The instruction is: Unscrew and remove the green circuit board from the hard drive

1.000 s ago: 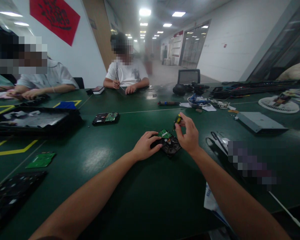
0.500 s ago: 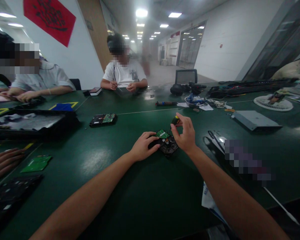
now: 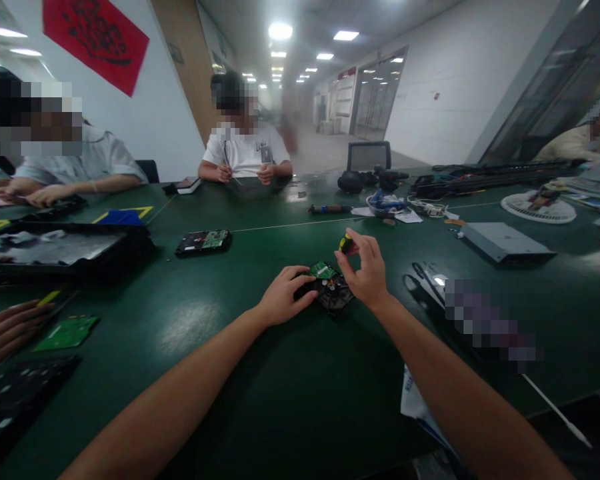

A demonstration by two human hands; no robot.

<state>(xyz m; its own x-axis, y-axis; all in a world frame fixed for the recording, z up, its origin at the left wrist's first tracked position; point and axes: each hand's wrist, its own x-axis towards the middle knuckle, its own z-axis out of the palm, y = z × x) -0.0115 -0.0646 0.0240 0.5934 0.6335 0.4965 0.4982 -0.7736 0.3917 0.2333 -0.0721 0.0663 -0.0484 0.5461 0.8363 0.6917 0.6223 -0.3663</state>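
A black hard drive (image 3: 334, 297) with a green circuit board (image 3: 323, 270) at its far side lies on the dark green table. My left hand (image 3: 289, 295) grips its left edge, thumb on the near side and fingers on the far side. Pinched in my right hand (image 3: 366, 270), above the drive's right side, is a screwdriver (image 3: 346, 243) with a black and yellow handle. Its shaft is too thin and dark to make out where it ends.
Another hard drive (image 3: 203, 243) lies to the left. Further left are a black tray (image 3: 145, 240), a loose green board (image 3: 67, 332) and a co-worker's hand (image 3: 15, 330). A grey metal box (image 3: 505, 241) sits right; a bowl (image 3: 386, 205) with blue material stands behind.
The screwdriver handle has turned in my right hand, showing more of its yellow part. My left hand stays on the hard drive. The whole view has shifted slightly.
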